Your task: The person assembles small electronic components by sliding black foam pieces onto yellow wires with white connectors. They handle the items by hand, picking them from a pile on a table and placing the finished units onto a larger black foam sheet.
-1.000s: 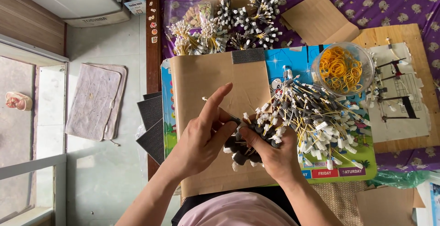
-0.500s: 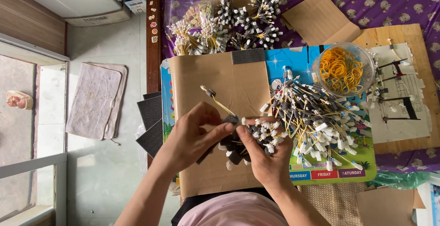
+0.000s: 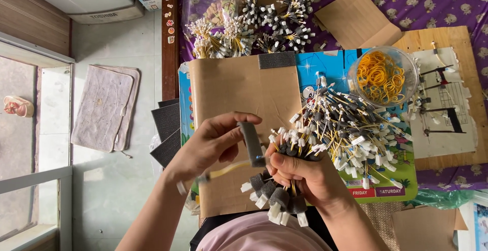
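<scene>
On the far left lay a grey floor mat (image 3: 104, 107) on the pale floor, and a stack of dark foam sheets (image 3: 168, 129) jutted out beside the brown cardboard sheet (image 3: 239, 93) that covered the work surface. Over that cardboard the left hand (image 3: 206, 146) was raised with its wrist bent and palm turned inward, its fingers (image 3: 239, 120) curled closed around a single grey foam sleeve (image 3: 252, 144) that stood nearly upright, a blurred yellow wire piece (image 3: 221, 172) trailing below it. To do this step well, the sleeve probably wanted to be held near its lower end and kept in line with the wire, so that it slid on straight without kinking the thin lead; a light pinch would likely serve better than a hard squeeze on soft foam. Just right of it, touching or nearly so, the right hand (image 3: 305, 172) was wrapped tight around a bundle of sleeved wires (image 3: 282, 192), thumb across the front, white connector tips showing above and below the fist. Keeping that bundle gripped firmly seemed wise, lest the finished pieces splay. Further right a loose heap of yellow wires with white connectors (image 3: 351, 129) lay spread over a colourful printed board (image 3: 401, 185), and beyond it stood a clear bowl of yellow rubber bands (image 3: 382, 75).
</scene>
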